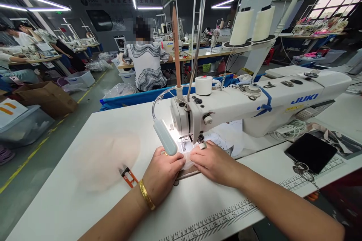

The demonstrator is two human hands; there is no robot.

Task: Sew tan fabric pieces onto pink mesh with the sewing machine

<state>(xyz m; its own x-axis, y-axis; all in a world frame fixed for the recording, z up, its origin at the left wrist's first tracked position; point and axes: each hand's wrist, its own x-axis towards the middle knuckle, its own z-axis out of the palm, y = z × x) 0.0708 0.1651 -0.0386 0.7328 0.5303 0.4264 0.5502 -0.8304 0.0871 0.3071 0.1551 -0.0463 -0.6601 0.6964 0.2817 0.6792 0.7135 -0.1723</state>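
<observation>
My left hand (pixel 162 169), with a gold bracelet at the wrist, pinches a small piece of sheer white fabric (pixel 187 162) between thumb and fingers. From the other side my right hand (pixel 215 162) grips the same fabric, its fingers closed at the edge. Both hands are just in front of the needle area of a white sewing machine (pixel 226 109); the needle itself is hard to make out. A lit lamp (pixel 165 137) on a bendy neck hangs over my left fingers. Orange-handled thread snips (pixel 128 176) lie beside my left wrist.
Pale sheer fabric (pixel 106 158) lies on the white table (pixel 93 211) at left. A black phone-like slab (pixel 315 152) with keys (pixel 301 167) is at right. A thread cone (pixel 203 85) sits on the machine. Another person (pixel 145 62) sits ahead, facing away.
</observation>
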